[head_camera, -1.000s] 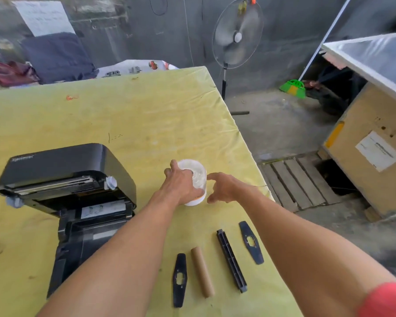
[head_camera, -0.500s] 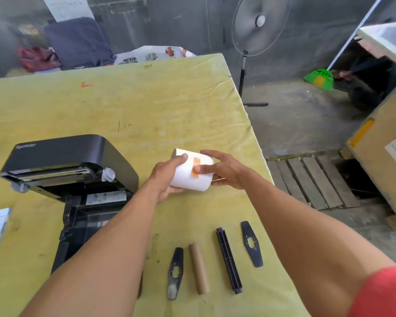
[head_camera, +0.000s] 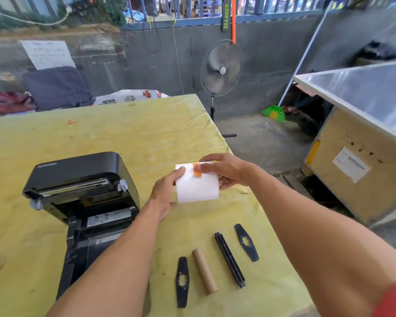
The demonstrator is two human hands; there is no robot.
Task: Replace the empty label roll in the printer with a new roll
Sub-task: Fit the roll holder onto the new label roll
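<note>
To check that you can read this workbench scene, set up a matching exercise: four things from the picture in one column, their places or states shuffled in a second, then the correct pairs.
Things:
1. new label roll
2. cardboard core
3. printer
4. orange tape

States:
A. lid open
B. lying bare on the yellow table
C. held in both hands, left hand and right hand
D. stuck on the white roll

Pairs: 1-C, 2-B, 3-A, 4-D

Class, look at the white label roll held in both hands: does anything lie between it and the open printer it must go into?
Nothing visible does. The white label roll, gripped by the left hand and right hand, is just right of the black printer, whose lid is up. Only bare yellow tabletop separates them. An orange tape tab still seals the roll.
</note>
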